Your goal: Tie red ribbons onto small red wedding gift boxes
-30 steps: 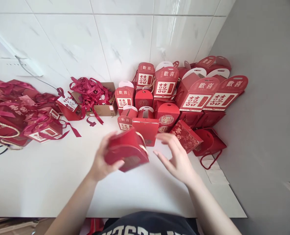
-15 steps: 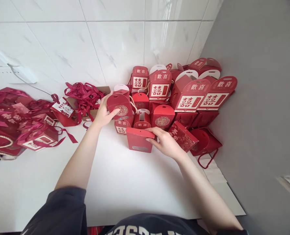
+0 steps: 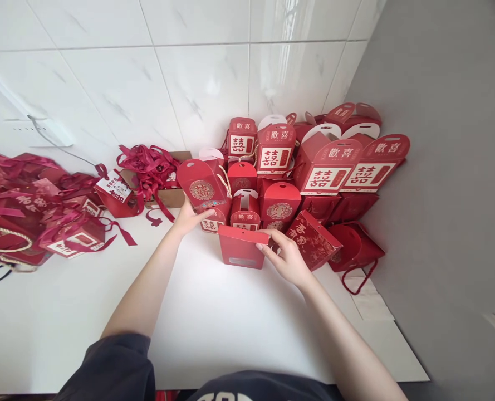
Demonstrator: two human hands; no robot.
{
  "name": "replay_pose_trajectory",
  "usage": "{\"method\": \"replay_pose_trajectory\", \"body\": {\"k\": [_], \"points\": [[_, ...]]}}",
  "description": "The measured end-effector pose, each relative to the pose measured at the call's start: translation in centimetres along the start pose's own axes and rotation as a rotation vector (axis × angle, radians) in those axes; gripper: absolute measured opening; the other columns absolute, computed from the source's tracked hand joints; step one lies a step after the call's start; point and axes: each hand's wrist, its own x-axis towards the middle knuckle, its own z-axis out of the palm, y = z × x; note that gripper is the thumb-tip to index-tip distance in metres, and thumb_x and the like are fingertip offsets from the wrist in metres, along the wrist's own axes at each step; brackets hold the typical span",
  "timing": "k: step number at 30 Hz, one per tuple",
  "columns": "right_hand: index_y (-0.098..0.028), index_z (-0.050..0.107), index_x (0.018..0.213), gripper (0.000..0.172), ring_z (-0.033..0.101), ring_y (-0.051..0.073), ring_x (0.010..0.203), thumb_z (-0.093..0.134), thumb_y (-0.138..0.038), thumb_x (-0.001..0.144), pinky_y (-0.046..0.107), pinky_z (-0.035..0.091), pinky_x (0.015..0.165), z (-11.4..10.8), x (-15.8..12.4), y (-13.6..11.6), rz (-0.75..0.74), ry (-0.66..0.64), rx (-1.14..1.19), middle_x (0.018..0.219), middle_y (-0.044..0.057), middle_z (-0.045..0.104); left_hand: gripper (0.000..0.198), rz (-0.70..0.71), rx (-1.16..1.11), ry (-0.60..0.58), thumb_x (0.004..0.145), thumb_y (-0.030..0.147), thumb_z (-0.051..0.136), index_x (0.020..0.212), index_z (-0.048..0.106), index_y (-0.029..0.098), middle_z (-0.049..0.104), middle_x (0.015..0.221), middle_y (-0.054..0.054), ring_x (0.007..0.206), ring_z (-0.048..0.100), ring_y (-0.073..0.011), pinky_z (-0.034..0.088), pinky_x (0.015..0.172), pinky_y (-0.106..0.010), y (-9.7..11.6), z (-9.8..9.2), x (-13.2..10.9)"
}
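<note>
My left hand (image 3: pixel 190 218) grips the lower part of a red gift box with a round gold emblem (image 3: pixel 203 189). This box has a rounded top with a slot and tilts to the left above a smaller red box (image 3: pixel 212 221). With thumb and fingers, my right hand (image 3: pixel 287 253) holds the right edge of a plain red box with a clear window (image 3: pixel 241 250), which stands upright on the white table in front of the others. Behind it is a small red box with a white-lined top (image 3: pixel 246 209). A patterned red box (image 3: pixel 314 240) leans just right of my right hand.
Several stacked red gift boxes (image 3: pixel 329 167) fill the back right corner by the grey panel (image 3: pixel 439 167). Dark red ribbons (image 3: pixel 147 170) lie in a brown carton (image 3: pixel 172 199). More ribboned boxes (image 3: pixel 76 228) crowd the left of the white table (image 3: pixel 214 328). A tiled wall (image 3: pixel 205 83) stands behind.
My left hand has slid from the upper side of the emblem box down to its base, and the box now tilts left. My right hand keeps its hold on the windowed box.
</note>
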Motion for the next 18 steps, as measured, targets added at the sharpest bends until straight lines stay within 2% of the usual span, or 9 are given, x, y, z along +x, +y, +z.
{"method": "replay_pose_trajectory", "body": {"k": [5, 10, 14, 16, 18], "points": [[-0.022, 0.059, 0.120, 0.026, 0.060, 0.021, 0.104, 0.053, -0.034, 0.099, 0.034, 0.048, 0.091, 0.1, -0.2, 0.2, 0.006, -0.005, -0.010, 0.115, 0.007, 0.064, 0.096, 0.028, -0.048, 0.040, 0.069, 0.050, 0.078, 0.145, 0.028, 0.022, 0.052, 0.138, -0.017, 0.125, 0.056, -0.0286, 0.044, 0.108, -0.048, 0.1, 0.5, 0.0], [-0.021, 0.059, 0.120, 0.027, 0.061, 0.022, 0.101, 0.052, -0.035, 0.099, 0.034, 0.049, 0.088, 0.2, -0.2, 0.1, 0.006, -0.004, -0.030, 0.114, 0.008, 0.064, 0.081, 0.049, 0.036, 0.138, 0.069, 0.059, 0.074, 0.133, 0.044, 0.019, 0.060, 0.127, -0.015, 0.116, 0.060, -0.0286, 0.048, 0.103, -0.047, 1.3, 0.5, 0.5], [-0.021, 0.059, 0.120, 0.027, 0.062, 0.021, 0.095, 0.051, -0.036, 0.099, 0.032, 0.051, 0.080, 0.2, -0.2, 0.0, 0.016, -0.016, -0.044, 0.114, 0.008, 0.065, 0.076, 0.159, 0.085, 0.213, 0.072, 0.072, 0.062, 0.126, 0.051, 0.019, 0.063, 0.118, -0.012, 0.112, 0.062, -0.0289, 0.049, 0.101, -0.047, 2.7, 1.4, 1.0], [-0.021, 0.059, 0.120, 0.027, 0.062, 0.021, 0.094, 0.051, -0.035, 0.099, 0.031, 0.051, 0.080, 0.2, -0.2, -0.1, 0.015, -0.016, -0.046, 0.113, 0.008, 0.065, 0.068, 0.195, 0.110, 0.157, 0.077, 0.071, 0.057, 0.121, 0.056, 0.020, 0.065, 0.114, -0.012, 0.111, 0.062, -0.0295, 0.048, 0.102, -0.048, 3.7, 2.3, 1.3], [-0.021, 0.059, 0.120, 0.026, 0.062, 0.021, 0.096, 0.051, -0.035, 0.099, 0.032, 0.050, 0.082, 0.2, -0.2, -0.2, 0.009, -0.015, -0.044, 0.114, 0.008, 0.064, 0.061, 0.210, 0.220, 0.052, 0.078, 0.066, 0.060, 0.119, 0.059, 0.020, 0.066, 0.114, -0.011, 0.113, 0.061, -0.0321, 0.042, 0.107, -0.052, 4.8, 3.4, 1.8]]}}
